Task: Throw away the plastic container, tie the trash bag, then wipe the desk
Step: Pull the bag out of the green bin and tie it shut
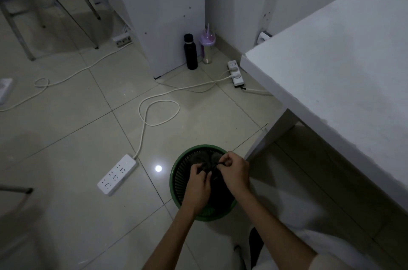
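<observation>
Here, over the green bin point(176, 172), my left hand point(197, 183) and right hand point(235, 171) both pinch gathered folds of the black trash bag point(213, 160) sitting inside it. The white desk point(331, 75) stands just right of the bin.

Both bare forearms are being stretched forward and down, angled toward each other so that the hands are being brought close together. The left hand point(197, 181) is being held palm down with its fingers curled in a pinch. The right hand point(235, 171) is being held just beside it, its fingertips likewise pinched shut.
</observation>
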